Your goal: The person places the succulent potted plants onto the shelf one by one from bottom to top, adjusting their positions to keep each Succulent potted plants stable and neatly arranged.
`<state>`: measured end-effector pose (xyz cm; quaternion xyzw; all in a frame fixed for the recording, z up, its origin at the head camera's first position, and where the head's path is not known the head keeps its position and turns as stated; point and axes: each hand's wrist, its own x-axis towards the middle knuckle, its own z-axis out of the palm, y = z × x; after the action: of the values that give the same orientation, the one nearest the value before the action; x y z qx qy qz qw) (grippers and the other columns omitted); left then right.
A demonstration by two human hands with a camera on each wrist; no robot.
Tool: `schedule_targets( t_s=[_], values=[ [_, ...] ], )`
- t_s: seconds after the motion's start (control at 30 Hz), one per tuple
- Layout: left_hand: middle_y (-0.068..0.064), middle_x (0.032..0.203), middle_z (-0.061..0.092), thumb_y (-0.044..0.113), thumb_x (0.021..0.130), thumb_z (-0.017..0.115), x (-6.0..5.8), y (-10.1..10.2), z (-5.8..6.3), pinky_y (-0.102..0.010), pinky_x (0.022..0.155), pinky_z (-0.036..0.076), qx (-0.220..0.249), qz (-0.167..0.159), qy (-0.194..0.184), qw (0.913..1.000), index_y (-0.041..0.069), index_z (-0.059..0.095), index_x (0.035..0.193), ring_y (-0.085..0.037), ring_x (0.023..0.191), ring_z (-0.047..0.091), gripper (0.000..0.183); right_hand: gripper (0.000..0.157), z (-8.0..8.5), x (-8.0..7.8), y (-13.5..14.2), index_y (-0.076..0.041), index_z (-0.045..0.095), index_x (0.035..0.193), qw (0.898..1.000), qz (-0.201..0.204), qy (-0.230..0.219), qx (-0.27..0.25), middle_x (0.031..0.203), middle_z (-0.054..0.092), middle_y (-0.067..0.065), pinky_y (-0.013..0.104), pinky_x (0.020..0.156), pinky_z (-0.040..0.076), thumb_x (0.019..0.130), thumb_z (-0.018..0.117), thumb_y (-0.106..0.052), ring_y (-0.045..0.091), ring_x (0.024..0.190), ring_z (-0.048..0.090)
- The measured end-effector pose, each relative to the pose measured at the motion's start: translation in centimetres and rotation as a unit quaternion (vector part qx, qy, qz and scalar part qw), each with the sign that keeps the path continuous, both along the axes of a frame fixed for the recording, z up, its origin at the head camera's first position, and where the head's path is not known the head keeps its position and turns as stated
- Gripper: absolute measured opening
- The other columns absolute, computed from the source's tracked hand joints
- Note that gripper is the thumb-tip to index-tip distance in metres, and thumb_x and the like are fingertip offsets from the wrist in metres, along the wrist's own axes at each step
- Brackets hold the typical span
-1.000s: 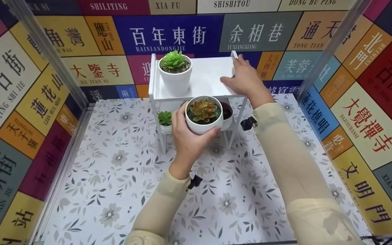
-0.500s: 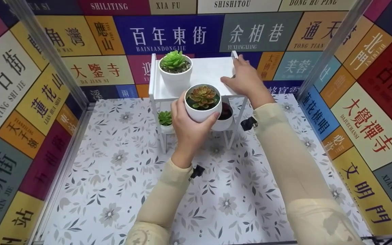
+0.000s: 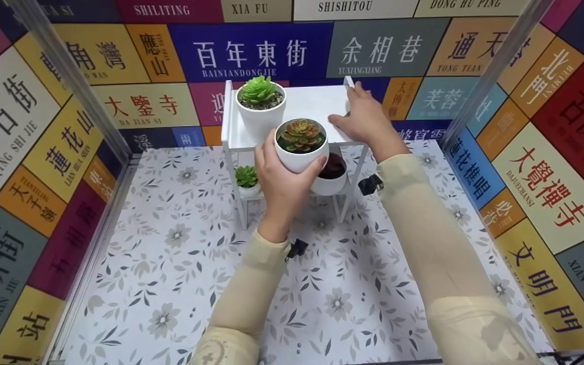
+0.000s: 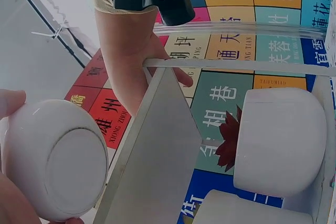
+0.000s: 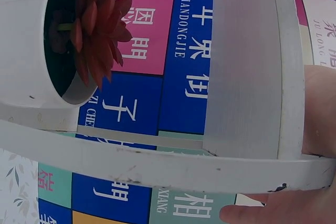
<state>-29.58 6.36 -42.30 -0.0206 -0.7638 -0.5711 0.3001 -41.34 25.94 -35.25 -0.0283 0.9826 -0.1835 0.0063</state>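
Note:
My left hand [image 3: 284, 187] grips a white pot [image 3: 299, 161] with an orange-green succulent [image 3: 300, 135], held up at the front edge of a white two-tier shelf [image 3: 317, 104]. From the left wrist view, the round underside of this pot [image 4: 76, 169] shows, with fingers at its side. My right hand [image 3: 369, 119] holds the shelf's right end, thumb over the top board and fingers beyond the side rail. That rail [image 5: 173, 174] crosses the right wrist view, the hand [image 5: 320, 114] at its right end. A taller white pot [image 3: 263, 119] with a bright green succulent stands on the top tier's left.
On the lower tier are a white pot [image 3: 330, 185] with a dark red succulent [image 5: 102, 27] and a small green succulent [image 3: 246, 176] in a white pot. The shelf stands on a floral-patterned surface [image 3: 170, 274]. Sign-printed walls [image 3: 251, 50] enclose the back and sides.
My left hand has moved the potted succulent up and forward, from in front of the lower tier to the top board's front edge. The right hand stays on the shelf.

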Motion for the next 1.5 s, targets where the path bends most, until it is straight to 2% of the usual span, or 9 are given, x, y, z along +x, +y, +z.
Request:
schedule_targets(
  t_s=[0.13,0.4,0.57,0.8,1.17,1.5],
  values=[
    [-0.012,0.136,0.055,0.056,0.064,0.092,-0.3,0.1,0.0,-0.047,0.105,0.047,-0.001,-0.001,-0.006,1.0000,0.008,0.049,0.156,-0.024,0.122,0.053,0.112,0.097,0.0,0.0,-0.1,-0.013,0.008,0.172,1.000,-0.002,-0.002,0.002,0.179,-0.003,0.012,0.058,0.134,0.011,0.101,0.057,-0.060,0.040,0.166,0.005],
    [-0.014,0.135,0.056,0.053,0.066,0.093,-1.0,0.2,0.1,-0.047,0.102,0.049,-0.011,0.000,0.005,0.9999,0.007,0.049,0.156,-0.026,0.121,0.055,0.111,0.097,0.1,0.1,0.0,-0.012,0.009,0.172,1.000,0.001,-0.003,0.000,0.179,-0.002,0.014,0.058,0.134,0.011,0.102,0.057,-0.058,0.040,0.166,0.004],
    [-0.013,0.135,0.055,0.055,0.067,0.092,-1.2,0.3,0.2,-0.045,0.101,0.049,-0.012,-0.003,-0.001,0.9999,0.009,0.047,0.157,-0.023,0.121,0.054,0.111,0.096,0.1,0.1,0.0,-0.015,0.009,0.172,1.000,-0.001,-0.002,-0.003,0.180,-0.002,0.013,0.059,0.134,0.011,0.102,0.057,-0.058,0.039,0.166,0.003],
    [-0.012,0.137,0.056,0.054,0.065,0.094,-1.4,0.6,0.4,-0.045,0.103,0.048,-0.014,0.002,0.010,0.9999,0.009,0.049,0.156,-0.023,0.122,0.054,0.111,0.095,0.2,0.1,0.1,-0.015,0.011,0.172,1.000,-0.001,0.002,-0.003,0.180,0.000,0.014,0.059,0.134,0.013,0.102,0.058,-0.057,0.040,0.166,0.005],
    [-0.015,0.138,0.051,0.056,0.071,0.092,-1.6,1.5,0.4,-0.044,0.106,0.046,-0.040,0.023,0.012,0.9989,0.004,0.041,0.157,-0.027,0.125,0.050,0.113,0.092,0.2,0.1,0.0,-0.015,0.011,0.172,1.000,-0.003,0.003,-0.002,0.180,0.000,0.013,0.059,0.134,0.012,0.102,0.057,-0.055,0.039,0.166,0.006],
    [-0.019,0.138,0.048,0.053,0.073,0.092,-1.5,2.1,0.6,-0.044,0.108,0.043,-0.044,0.062,0.022,0.9969,0.001,0.038,0.151,-0.030,0.126,0.048,0.109,0.092,0.1,0.2,-0.1,-0.012,0.013,0.171,1.000,-0.006,0.003,-0.004,0.180,0.001,0.011,0.057,0.134,0.013,0.102,0.058,-0.053,0.038,0.167,0.006]
  ],
)
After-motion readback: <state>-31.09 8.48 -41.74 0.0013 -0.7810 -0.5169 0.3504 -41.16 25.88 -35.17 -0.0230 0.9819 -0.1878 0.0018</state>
